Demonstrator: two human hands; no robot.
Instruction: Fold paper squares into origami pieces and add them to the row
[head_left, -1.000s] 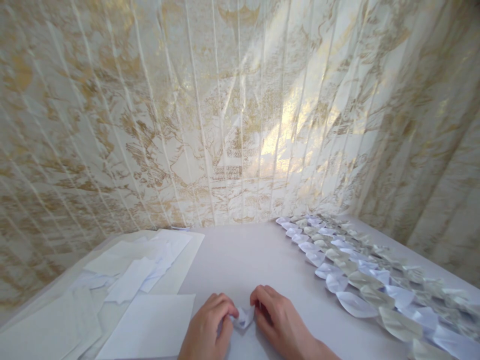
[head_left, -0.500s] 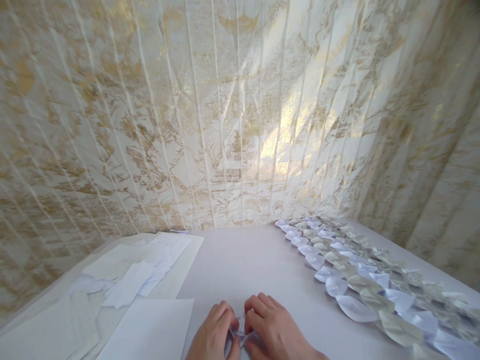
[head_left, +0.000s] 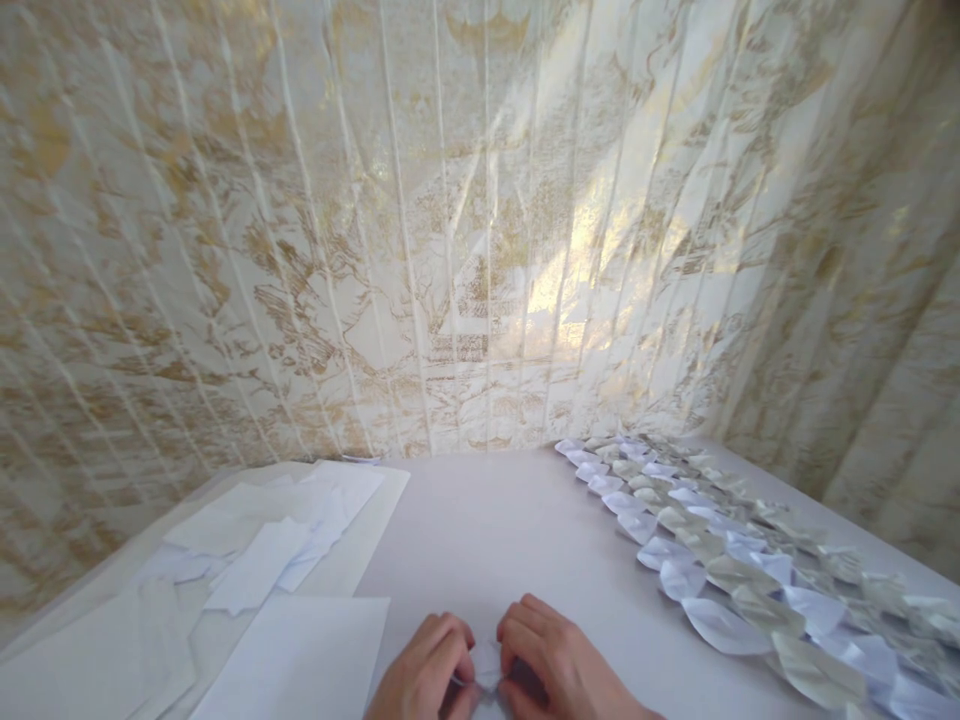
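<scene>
A small folded piece of white paper (head_left: 487,662) is pinched between my two hands at the bottom middle of the head view. My left hand (head_left: 429,660) grips its left side with thumb and curled fingers. On the right side, my right hand (head_left: 559,655) holds it the same way. The fingers cover much of the paper, so its full shape is hidden. Left of my left hand lies a stack of white paper sheets (head_left: 300,650).
Rows of folded white and greyish paper pieces (head_left: 697,540) run along the right of the pale tabletop (head_left: 465,520). Loose cut papers (head_left: 262,560) overlap at the left. A white and gold patterned curtain (head_left: 360,250) hangs behind the table.
My hands have drawn slightly apart, and the paper between them now shows a broader, flatter face. The whole view has shifted slightly.
</scene>
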